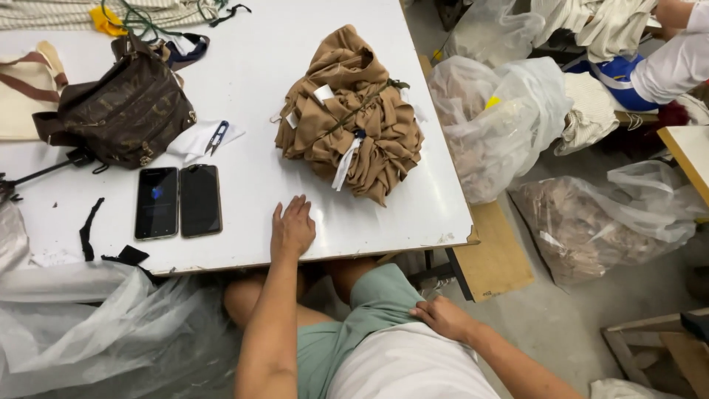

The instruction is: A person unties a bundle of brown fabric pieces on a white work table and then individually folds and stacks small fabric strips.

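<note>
My left hand (292,227) lies flat, fingers apart, on the white table (251,81) near its front edge, holding nothing. Just beyond it sits a tied bundle of tan cloth pieces (347,114) with small white tags. My right hand (443,318) rests on my lap against my green shorts, below the table edge, with nothing in it. Two dark phones (178,201) lie side by side to the left of my left hand.
A brown patterned bag (122,111) and small thread snips (216,137) on white cloth lie at the left. Clear plastic bags of fabric (502,122) stand on the floor to the right. Crumpled plastic sheeting (96,325) hangs at the lower left. Another person's arm (676,63) shows top right.
</note>
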